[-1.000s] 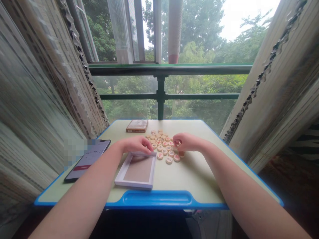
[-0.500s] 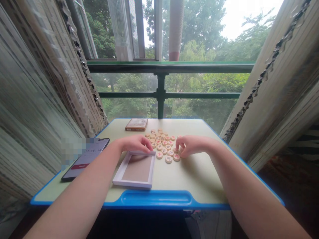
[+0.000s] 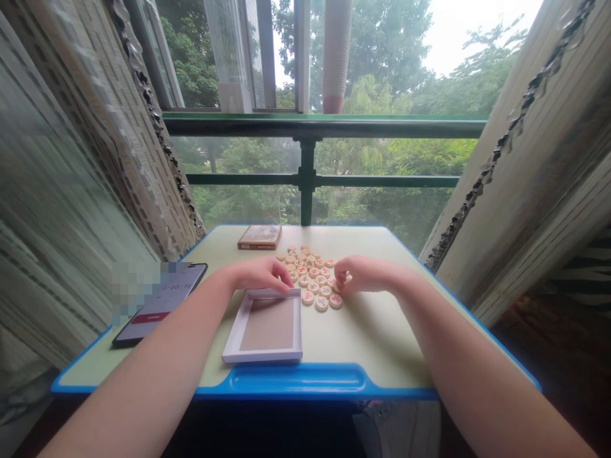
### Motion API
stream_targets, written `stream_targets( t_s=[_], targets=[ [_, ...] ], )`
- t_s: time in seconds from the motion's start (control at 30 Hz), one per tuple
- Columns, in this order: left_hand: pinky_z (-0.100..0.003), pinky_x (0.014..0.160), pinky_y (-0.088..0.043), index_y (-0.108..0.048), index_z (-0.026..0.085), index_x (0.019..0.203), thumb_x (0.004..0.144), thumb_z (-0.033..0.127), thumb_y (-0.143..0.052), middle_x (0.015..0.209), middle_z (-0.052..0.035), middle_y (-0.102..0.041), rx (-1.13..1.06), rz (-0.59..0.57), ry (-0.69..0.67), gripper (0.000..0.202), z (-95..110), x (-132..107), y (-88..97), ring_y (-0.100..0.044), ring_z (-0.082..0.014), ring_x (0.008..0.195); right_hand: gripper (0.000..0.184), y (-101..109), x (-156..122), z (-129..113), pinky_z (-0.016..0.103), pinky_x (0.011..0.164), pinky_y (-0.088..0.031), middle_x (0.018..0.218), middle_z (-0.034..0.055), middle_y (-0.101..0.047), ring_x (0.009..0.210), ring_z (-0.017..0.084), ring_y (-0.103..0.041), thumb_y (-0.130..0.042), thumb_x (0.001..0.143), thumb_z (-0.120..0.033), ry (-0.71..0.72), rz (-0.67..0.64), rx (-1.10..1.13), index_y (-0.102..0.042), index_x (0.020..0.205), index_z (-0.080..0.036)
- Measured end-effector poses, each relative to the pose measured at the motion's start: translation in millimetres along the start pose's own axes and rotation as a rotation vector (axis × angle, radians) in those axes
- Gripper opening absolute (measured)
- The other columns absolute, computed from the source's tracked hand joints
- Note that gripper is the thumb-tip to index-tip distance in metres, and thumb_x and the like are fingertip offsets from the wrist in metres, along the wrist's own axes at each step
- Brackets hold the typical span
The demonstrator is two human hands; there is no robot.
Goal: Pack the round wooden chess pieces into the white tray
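My left hand is closed, its fingertips on the far rim of a shallow white open box with a brown inside bottom. Just right of the box lies a cluster of round wooden Chinese chess pieces, their faces marked with red or dark characters. My right hand is at the cluster's right side, fingers curled down and pinching at a piece. The fingers hide part of that piece and some of its neighbours. In front of the cluster, a red-marked piece lies beside a dark-marked piece.
A flat brown box lies at the table's far left. The phone is by the left edge, partly behind my left forearm. A blue trough is set in the front edge. Curtains flank the table; a green railing stands beyond it.
The white box has turned and slid a little to the right, with my left hand at its rim. My right hand has shifted slightly left, and the nearest pieces have moved slightly.
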State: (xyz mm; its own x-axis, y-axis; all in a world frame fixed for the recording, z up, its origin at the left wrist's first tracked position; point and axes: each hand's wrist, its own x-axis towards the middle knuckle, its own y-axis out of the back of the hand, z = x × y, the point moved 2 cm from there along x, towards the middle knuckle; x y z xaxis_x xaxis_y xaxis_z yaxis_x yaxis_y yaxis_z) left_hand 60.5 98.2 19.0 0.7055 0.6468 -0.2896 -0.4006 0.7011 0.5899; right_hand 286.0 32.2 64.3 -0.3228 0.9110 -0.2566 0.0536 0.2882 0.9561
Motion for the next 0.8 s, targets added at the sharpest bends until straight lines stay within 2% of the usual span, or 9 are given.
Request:
stream_targets(
  t_s=[0.17,0.4,0.63,0.8],
  targets=[
    [-0.024,0.074,-0.038,-0.069,0.018,0.086,0.056,0.046,-0.072,0.084,-0.0013,-0.066,-0.007,-0.020,0.002,0.040,2,-2,0.4,-0.055,-0.0162,0.083,0.016,-5,4,-2,0.021,0.049,-0.033,0.084,0.0017,-0.064,0.066,0.015,-0.054,-0.056,0.062,-0.021,0.023,0.009,-0.031,-0.059,0.078,-0.020],
    [-0.024,0.073,-0.038,-0.069,0.019,0.086,0.057,0.046,-0.072,0.085,-0.0015,-0.066,-0.030,-0.041,-0.002,0.040,0,-1,0.6,-0.055,-0.0157,0.083,0.034,-5,6,-2,0.020,0.051,-0.034,0.090,0.0016,-0.064,0.066,0.013,-0.055,-0.061,0.065,-0.025,0.011,0.037,0.088,-0.057,0.099,-0.024],
    [-0.025,0.075,-0.038,-0.070,0.019,0.086,0.056,0.044,-0.073,0.084,-0.0004,-0.065,-0.050,-0.043,-0.007,0.039,2,-2,0.7,-0.054,-0.0156,0.083,0.026,0,8,2,0.021,0.057,-0.036,0.087,0.0039,-0.066,0.069,0.014,-0.057,-0.055,0.075,-0.040,0.031,0.121,0.128,-0.066,0.089,-0.020],
    [-0.025,0.076,-0.037,-0.070,0.019,0.087,0.056,0.045,-0.072,0.085,-0.0011,-0.065,-0.044,-0.043,0.000,0.040,1,-2,0.8,-0.054,-0.0156,0.084,0.027,6,1,7,0.023,0.059,-0.038,0.079,0.0039,-0.068,0.070,0.016,-0.057,-0.055,0.072,-0.038,-0.007,0.005,0.197,-0.071,0.084,-0.019]
  ],
)
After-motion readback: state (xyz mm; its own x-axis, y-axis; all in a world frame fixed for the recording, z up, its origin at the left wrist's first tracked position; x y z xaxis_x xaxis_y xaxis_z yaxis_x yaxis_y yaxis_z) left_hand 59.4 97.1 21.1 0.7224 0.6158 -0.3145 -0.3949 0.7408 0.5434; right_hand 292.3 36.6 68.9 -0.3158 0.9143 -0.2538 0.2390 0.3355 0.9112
